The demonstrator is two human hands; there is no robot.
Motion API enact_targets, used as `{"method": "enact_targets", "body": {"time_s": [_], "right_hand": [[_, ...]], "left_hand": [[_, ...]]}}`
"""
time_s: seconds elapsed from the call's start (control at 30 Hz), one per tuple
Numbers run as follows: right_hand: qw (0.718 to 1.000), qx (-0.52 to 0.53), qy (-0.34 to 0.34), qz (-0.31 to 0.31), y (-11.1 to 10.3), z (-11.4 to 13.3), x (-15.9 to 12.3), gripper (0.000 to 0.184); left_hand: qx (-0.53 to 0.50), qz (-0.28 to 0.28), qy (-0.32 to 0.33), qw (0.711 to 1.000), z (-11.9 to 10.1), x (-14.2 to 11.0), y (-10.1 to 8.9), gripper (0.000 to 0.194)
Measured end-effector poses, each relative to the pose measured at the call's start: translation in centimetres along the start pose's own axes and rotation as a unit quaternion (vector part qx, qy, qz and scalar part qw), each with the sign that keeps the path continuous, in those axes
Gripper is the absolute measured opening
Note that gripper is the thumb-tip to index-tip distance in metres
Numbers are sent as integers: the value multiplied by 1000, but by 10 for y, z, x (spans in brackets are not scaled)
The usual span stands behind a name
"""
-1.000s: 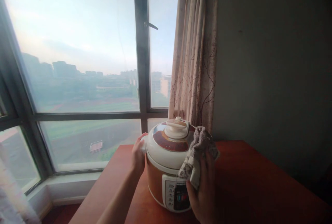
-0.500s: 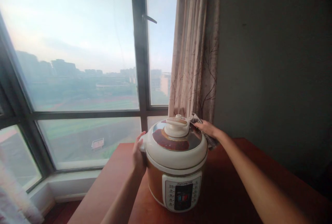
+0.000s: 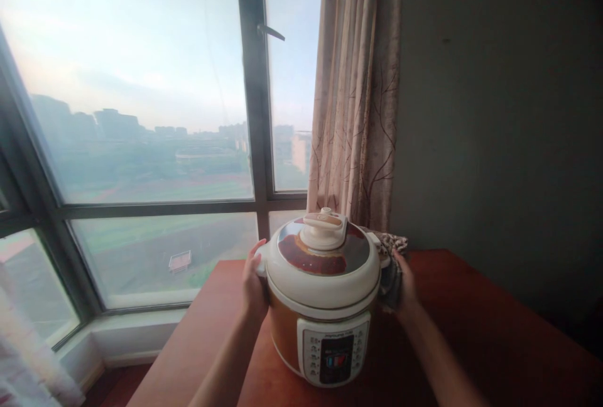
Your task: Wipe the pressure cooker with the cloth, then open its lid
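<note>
A white and brown electric pressure cooker (image 3: 325, 294) stands upright on the table with its lid on. Its lid has a shiny top and a raised white knob (image 3: 323, 231); the control panel (image 3: 333, 353) faces me. My left hand (image 3: 255, 281) is closed around the cooker's left side handle. At the right side, my right hand (image 3: 406, 281) grips a patterned cloth (image 3: 392, 269), which is bunched against the cooker beside its right handle. Part of the cloth hangs down along the cooker's side.
The cooker rests on a reddish-brown wooden table (image 3: 198, 344). Behind it are a large window (image 3: 155, 209) and a long patterned curtain (image 3: 353, 93). A dark wall (image 3: 494, 130) rises on the right. Pale fabric (image 3: 32, 350) hangs at the lower left.
My right hand has moved with the cloth from the lid's rear right edge, outward and down to the cooker's right side. My left hand stays on the left handle.
</note>
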State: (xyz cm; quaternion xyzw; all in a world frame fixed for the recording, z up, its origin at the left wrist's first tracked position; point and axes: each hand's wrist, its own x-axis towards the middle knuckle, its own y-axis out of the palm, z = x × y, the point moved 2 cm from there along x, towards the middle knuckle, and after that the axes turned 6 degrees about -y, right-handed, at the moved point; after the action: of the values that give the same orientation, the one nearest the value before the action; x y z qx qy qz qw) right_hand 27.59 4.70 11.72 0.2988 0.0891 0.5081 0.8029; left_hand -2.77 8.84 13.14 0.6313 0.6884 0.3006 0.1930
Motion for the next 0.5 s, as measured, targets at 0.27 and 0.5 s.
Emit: {"method": "enact_targets", "body": {"time_s": [0.27, 0.5], "right_hand": [[996, 21, 39, -78, -5, -19, -67, 61], [987, -78, -3, -142, -37, -24, -67, 58]], "left_hand": [[0, -2, 8, 1000, 0, -1, 1, 61], [-5, 9, -1, 1000, 0, 0, 0, 62]]}}
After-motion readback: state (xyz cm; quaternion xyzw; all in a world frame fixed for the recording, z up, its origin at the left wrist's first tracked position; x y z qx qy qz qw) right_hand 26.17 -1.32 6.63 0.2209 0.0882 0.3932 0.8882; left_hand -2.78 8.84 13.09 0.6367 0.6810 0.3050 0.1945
